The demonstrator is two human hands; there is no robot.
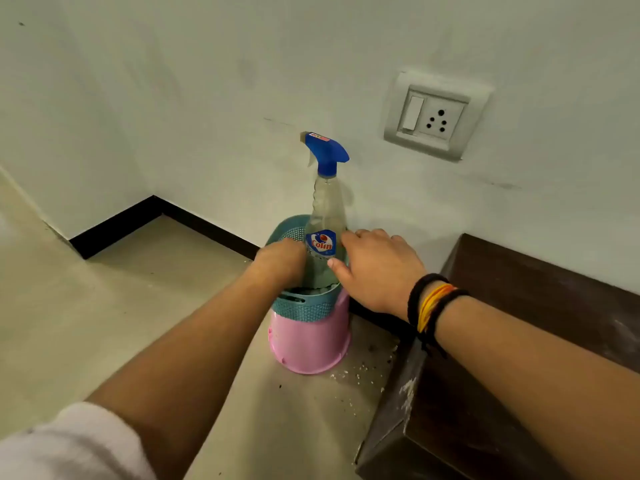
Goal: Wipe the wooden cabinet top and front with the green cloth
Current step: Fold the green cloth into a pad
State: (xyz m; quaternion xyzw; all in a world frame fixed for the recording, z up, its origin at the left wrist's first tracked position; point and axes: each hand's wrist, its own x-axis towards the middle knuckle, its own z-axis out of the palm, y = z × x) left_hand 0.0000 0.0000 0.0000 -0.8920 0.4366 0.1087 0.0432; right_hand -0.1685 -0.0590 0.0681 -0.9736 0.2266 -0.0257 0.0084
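A dark wooden cabinet [526,289] stands low at the right, its dusty top and front corner in view. To its left, a teal basket [301,308] sits on an upturned pink bucket [311,344]. Inside the basket are a clear spray bottle [327,209] with a blue trigger head and a green cloth [320,277] bunched at the bottle's base. My left hand [282,261] reaches down into the basket at the cloth, with its fingers hidden. My right hand [375,268] hovers with fingers spread against the bottle's right side, thumb near the label.
A pale wall [207,98] is close behind, with a switch and socket plate [434,116] above the cabinet. Black skirting [138,220] runs along the floor. White crumbs and dark specks [360,372] lie on the beige floor between bucket and cabinet.
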